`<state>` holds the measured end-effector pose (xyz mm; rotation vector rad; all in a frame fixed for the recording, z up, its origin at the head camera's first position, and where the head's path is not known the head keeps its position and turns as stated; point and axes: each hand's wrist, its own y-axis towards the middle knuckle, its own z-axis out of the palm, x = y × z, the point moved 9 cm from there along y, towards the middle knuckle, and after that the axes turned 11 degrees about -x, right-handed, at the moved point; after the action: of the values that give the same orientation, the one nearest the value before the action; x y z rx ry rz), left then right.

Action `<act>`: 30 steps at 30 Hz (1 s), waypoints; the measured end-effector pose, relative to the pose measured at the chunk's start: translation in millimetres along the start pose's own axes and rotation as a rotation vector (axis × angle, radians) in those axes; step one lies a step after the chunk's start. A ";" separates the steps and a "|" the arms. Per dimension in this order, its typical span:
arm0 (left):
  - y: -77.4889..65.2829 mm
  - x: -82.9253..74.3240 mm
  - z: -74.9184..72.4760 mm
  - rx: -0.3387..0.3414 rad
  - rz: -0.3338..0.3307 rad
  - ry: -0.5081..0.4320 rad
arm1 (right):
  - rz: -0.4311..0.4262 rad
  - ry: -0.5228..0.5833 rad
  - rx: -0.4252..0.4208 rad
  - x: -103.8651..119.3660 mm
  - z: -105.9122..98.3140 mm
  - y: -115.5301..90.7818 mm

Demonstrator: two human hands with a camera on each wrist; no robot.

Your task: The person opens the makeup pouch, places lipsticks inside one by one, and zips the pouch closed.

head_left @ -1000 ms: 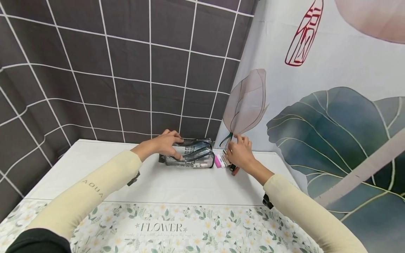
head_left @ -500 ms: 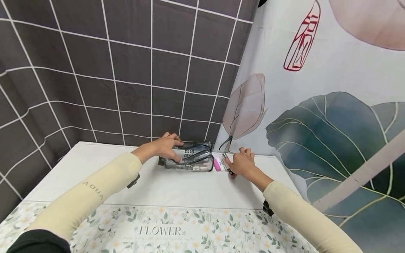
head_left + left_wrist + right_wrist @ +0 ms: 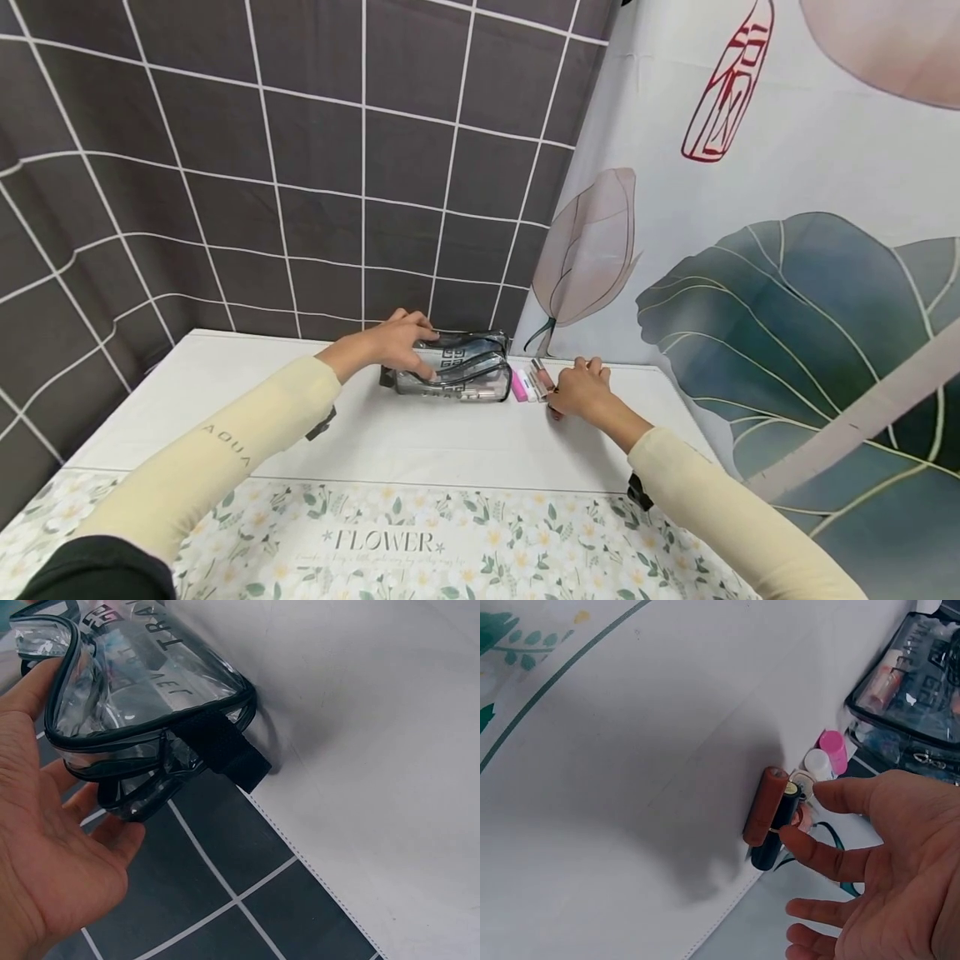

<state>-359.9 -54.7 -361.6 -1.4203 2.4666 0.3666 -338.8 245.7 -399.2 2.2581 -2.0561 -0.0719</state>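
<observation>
In the head view my left hand [image 3: 405, 346] grips the left part of a clear zipped toiletry bag [image 3: 480, 386] with black trim. Its thumb lies on the near side and its fingers over the far side. Right of the bag lies a row of small cosmetic tubes: a pink one [image 3: 832, 750], a white one [image 3: 817, 763], a black one [image 3: 786, 811] and a reddish-brown one [image 3: 765, 806]. My right hand [image 3: 588, 390] is at the right end of that row. In the right wrist view its index fingertip is right at the black tube, thumb apart, other fingers extended.
The bag stands on a white table mat [image 3: 420, 442], close to the dark grid-patterned cloth [image 3: 315, 208] behind. A floral printed strip [image 3: 390, 542] runs along the front. A printed curtain [image 3: 675, 292] hangs at the right. Small tubes show inside the bag.
My right hand has drawn back toward me and slightly right, uncovering a pinkish-brown tube in the row. My left hand stays on the bag.
</observation>
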 end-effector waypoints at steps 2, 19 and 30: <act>-0.6 1.2 0.4 -0.001 -0.003 0.000 | 0.002 0.000 0.010 -0.6 1.0 -0.9; 1.9 -1.8 -1.2 -0.011 -0.003 -0.007 | 0.016 0.023 0.047 -5.2 6.7 -7.9; -0.9 -0.4 0.5 -0.014 0.003 -0.019 | 0.029 0.045 0.063 -9.2 13.3 -10.4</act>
<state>-358.9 -54.6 -362.0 -1.4126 2.4560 0.3972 -330.6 255.4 -413.7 2.2427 -2.0971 0.0454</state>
